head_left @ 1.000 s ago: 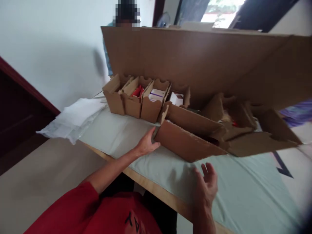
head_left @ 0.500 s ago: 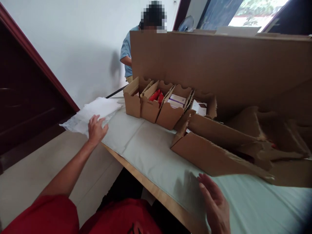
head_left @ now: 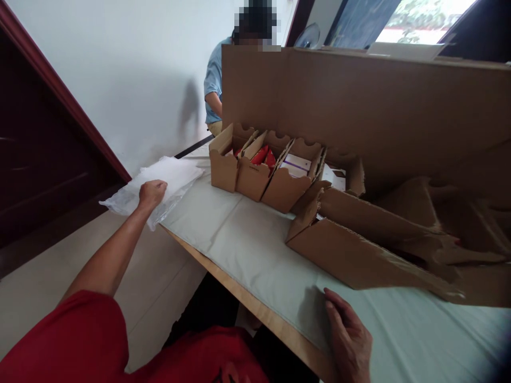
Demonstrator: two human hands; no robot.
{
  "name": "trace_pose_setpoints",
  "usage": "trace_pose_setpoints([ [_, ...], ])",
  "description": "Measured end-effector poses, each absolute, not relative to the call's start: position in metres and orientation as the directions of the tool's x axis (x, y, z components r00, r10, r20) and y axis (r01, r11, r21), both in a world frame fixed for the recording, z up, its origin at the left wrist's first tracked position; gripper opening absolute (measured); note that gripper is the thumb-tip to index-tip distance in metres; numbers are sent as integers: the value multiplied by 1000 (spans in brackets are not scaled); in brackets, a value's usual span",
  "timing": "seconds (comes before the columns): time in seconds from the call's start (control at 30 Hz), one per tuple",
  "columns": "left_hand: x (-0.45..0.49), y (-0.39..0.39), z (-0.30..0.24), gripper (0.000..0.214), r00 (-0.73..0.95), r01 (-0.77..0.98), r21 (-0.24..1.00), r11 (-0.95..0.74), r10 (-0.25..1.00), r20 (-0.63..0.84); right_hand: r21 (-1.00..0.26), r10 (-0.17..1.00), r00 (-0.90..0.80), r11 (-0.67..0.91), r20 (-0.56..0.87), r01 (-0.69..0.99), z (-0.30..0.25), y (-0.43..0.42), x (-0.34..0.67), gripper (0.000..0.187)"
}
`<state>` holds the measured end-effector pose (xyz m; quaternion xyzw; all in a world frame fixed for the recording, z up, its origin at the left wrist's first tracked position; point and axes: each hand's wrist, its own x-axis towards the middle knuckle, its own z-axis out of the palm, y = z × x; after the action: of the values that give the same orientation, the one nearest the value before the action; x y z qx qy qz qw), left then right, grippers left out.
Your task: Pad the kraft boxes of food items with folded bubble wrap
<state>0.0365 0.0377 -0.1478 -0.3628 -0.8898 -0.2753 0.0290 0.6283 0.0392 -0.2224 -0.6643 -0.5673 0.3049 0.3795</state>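
At the table's left end lies a stack of thin, clear-white plastic bags (head_left: 175,169). My left hand (head_left: 151,194) is on top of it, fingers curled and pressed together on the film of the upper bag; the fingertips are partly hidden. My right hand (head_left: 349,335) hovers by the near edge of the table, fingers loosely extended and thumb a little apart, holding nothing. In front of it stands a long, open cardboard bin (head_left: 343,252).
Along the table (head_left: 239,234) stand cardboard bins (head_left: 253,181) with red packets (head_left: 261,155) and white boxes (head_left: 295,165). A tall cardboard panel (head_left: 319,96) rises behind them. Beyond it is a person in a light blue shirt (head_left: 213,74). A dark door (head_left: 48,122) is at left.
My left hand has closed from spread fingers onto the plastic bags, moving slightly up and left. The near edge of the bags has shifted. My right hand has barely moved; the view has turned slightly.
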Motion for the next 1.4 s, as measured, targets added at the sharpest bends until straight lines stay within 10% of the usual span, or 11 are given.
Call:
trace_pose_setpoints([
  [0.2,65,23,-116,34,-589,789,510,342,659,469,-854,981,191,-63,43,516,-223,36,626,54],
  [0.4,201,-10,-157,21,-20,879,417,-232,856,517,-886,998,21,46,63,461,-214,28,585,51],
  [0.67,303,-33,-221,19,676,633,186,-752,653,341,-973,979,-202,25,-23,230,-224,41,569,77],
  [0.87,337,-15,-219,19,705,631,172,-757,651,282,-956,972,-146,-144,-185,255,-220,49,561,93],
  [1.13,336,-25,-202,41,503,664,389,-639,766,400,-905,957,-288,101,-24,413,-219,64,549,63],
  [1.4,276,74,-186,70,110,890,429,-157,985,132,-500,875,-480,444,64,744,-182,117,514,51],
])
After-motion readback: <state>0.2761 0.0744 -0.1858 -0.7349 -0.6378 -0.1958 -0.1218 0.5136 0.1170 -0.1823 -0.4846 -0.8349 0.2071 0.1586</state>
